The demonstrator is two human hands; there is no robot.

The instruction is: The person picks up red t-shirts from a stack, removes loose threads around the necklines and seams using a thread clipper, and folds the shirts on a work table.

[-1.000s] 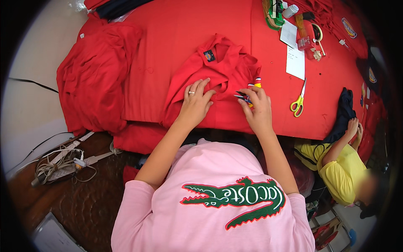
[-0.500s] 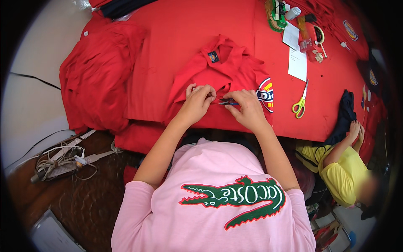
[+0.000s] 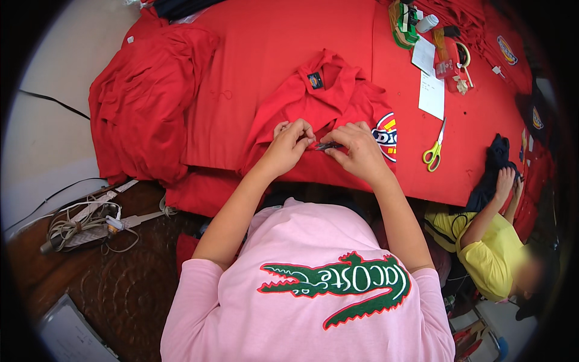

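Note:
A red collared shirt (image 3: 313,99) lies spread on the red-covered table (image 3: 253,36), with a dark label at its neck and a round patch (image 3: 386,136) on its right side. My left hand (image 3: 292,142) pinches the shirt's fabric near its lower edge. My right hand (image 3: 357,148) is close beside it, fingers closed on a small dark tool (image 3: 327,145) whose tip points at the pinched spot. The two hands almost touch.
A heap of red garments (image 3: 142,102) hangs over the table's left end. Yellow-handled scissors (image 3: 433,154), a white paper (image 3: 431,93) and small supplies (image 3: 446,57) lie to the right. A person in yellow (image 3: 491,253) handles dark cloth (image 3: 491,163). Cables (image 3: 84,220) lie on the floor.
My hands have come together over the shirt's lower edge. The left hand went from lying flat to pinching the fabric. The round patch has come into view beside my right hand.

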